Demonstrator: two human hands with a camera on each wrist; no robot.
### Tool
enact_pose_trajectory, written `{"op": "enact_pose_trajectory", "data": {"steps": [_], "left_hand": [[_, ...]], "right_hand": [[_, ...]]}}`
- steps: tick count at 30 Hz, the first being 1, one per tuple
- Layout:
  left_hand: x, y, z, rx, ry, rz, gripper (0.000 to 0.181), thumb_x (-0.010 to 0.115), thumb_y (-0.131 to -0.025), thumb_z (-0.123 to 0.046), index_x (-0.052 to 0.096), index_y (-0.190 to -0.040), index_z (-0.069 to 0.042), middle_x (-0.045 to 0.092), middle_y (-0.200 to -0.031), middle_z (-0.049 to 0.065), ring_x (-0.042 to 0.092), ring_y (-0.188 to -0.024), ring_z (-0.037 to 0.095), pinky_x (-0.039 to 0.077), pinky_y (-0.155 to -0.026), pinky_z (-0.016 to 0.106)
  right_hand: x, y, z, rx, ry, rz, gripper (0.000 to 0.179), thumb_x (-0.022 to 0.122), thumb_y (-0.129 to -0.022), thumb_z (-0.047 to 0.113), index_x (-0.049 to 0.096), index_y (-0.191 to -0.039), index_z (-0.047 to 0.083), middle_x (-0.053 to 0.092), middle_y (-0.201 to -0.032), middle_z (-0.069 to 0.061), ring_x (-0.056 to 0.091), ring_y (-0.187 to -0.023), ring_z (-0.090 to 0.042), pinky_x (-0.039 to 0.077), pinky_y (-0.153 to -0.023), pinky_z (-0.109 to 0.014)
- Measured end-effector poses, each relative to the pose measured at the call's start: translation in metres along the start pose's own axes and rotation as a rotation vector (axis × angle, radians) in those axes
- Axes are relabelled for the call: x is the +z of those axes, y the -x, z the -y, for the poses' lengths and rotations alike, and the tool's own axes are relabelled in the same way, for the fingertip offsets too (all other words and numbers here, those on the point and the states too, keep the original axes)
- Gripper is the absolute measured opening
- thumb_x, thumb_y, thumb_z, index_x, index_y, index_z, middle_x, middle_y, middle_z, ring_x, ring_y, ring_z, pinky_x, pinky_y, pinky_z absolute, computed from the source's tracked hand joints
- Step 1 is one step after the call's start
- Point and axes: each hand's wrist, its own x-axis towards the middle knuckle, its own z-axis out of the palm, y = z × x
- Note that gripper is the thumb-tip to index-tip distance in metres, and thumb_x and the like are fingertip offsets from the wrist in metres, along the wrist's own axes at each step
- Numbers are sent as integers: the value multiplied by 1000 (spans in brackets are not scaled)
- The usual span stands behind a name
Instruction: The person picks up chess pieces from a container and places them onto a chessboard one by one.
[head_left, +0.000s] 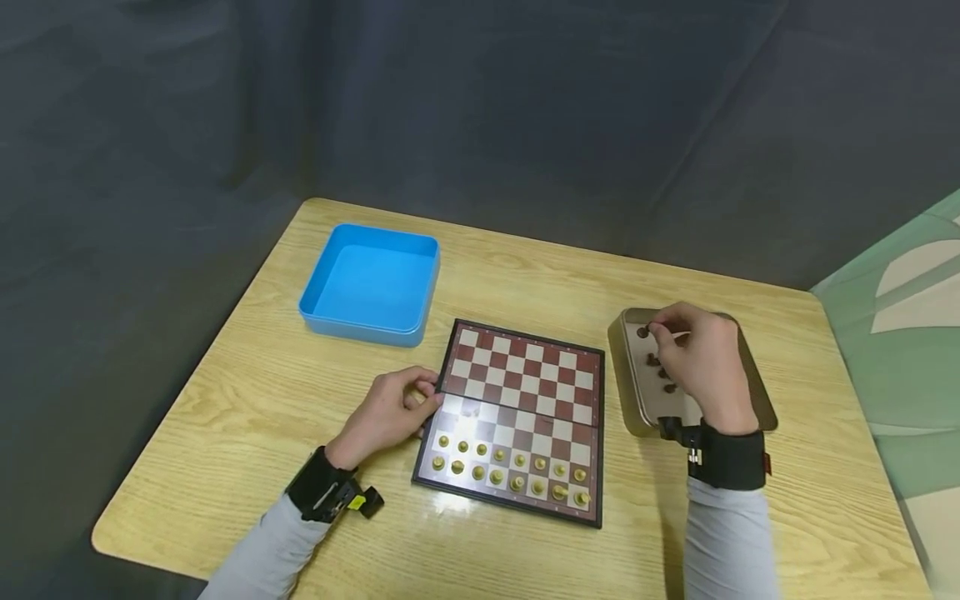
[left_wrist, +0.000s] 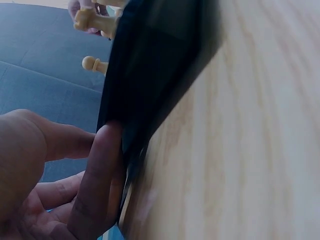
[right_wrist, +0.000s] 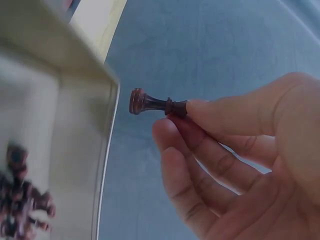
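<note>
A red-and-white chessboard (head_left: 491,375) with a black rim lies on the table, two rows of light chess pieces (head_left: 497,477) standing on its near side. At its left edge, my left hand (head_left: 386,410) pinches the rim between thumb and fingers; the left wrist view shows the fingertips (left_wrist: 106,142) against the dark edge. To the right of the board, my right hand (head_left: 705,358) is over a metal tin (head_left: 636,412). Its thumb and fingers pinch a dark chess piece (right_wrist: 154,103) by one end, base pointing away. Several dark pieces (right_wrist: 19,162) lie loose inside the tin.
A blue open box (head_left: 367,330) stands at the back left of the wooden table (head_left: 262,400). Dark cloth (head_left: 487,125) hangs behind the table, and a green patterned surface (head_left: 900,350) borders it on the right.
</note>
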Motion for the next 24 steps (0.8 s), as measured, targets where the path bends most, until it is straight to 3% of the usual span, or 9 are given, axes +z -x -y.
{"op": "enact_pose_trajectory", "data": {"steps": [14, 20, 24], "left_hand": [[10, -4, -4, -13, 16, 17, 28, 61, -81, -20, 54, -106, -11, 57, -82, -1, 55, -45, 14, 46, -38, 27], [5, -9, -8, -9, -1, 7, 27, 61, -81, -19, 55, -106, -10, 57, -82, -2, 55, -46, 14, 46, -38, 27], [1, -11, -9, -5, 3, -7, 28, 62, -80, -19, 55, -106, -9, 57, -82, -1, 55, -46, 14, 46, -38, 27]], "right_hand": [[13, -9, 40, -79, -98, 62, 8, 58, -81, 7, 62, -87, 11, 60, -79, 1, 56, -70, -10, 47, -59, -32], [22, -16, 53, -148, -107, 94, 7, 58, -82, 10, 62, -87, 12, 59, -81, 3, 54, -63, -7, 45, -52, -27], [29, -21, 60, -170, -132, 123, 7, 58, -82, 11, 62, -88, 11, 59, -82, 3, 54, -69, -8, 45, -54, -29]]}}
